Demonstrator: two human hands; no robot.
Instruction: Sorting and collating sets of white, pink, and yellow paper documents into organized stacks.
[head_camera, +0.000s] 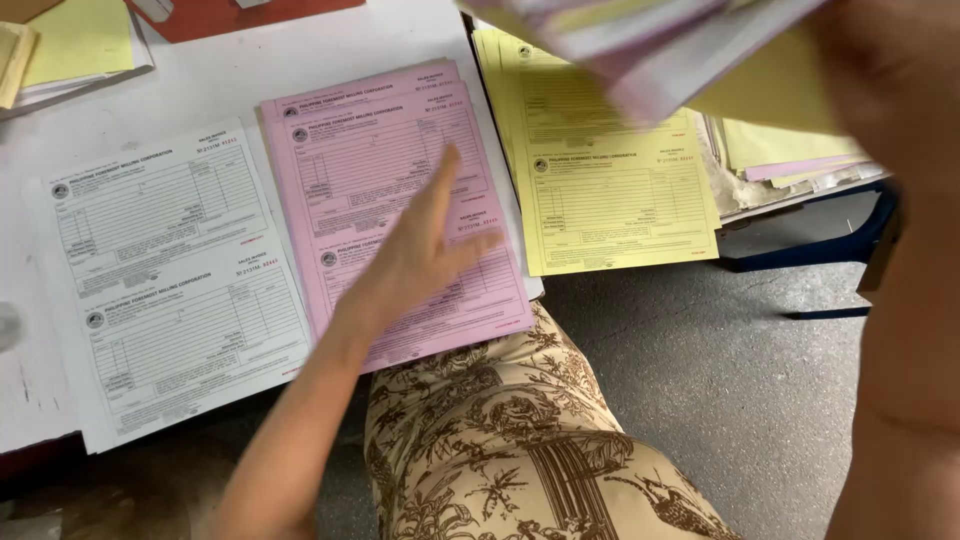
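Resting flat on the pink printed paper forms (390, 200), the left hand (425, 250) lies with fingers spread and slightly blurred, its grip open and closed on nothing. That pink stack sits on the white table (220, 90), its lower edge hanging past the table's rim above the person's lap in brown patterned fabric (510, 440). Just left of the pink forms lies a stack of white printed paper forms (170, 270), and just right of them, across a narrow dark gap, a stack of yellow printed paper forms (610, 190). Above and to the right of the pink forms, the right hand (890, 70) is raised close to the camera, its grip closed on a blurred sheaf of pale mixed-colour paper sheets (650, 35). Far left of the pink forms, at the table's back corner, lie more yellow papers (75, 40).
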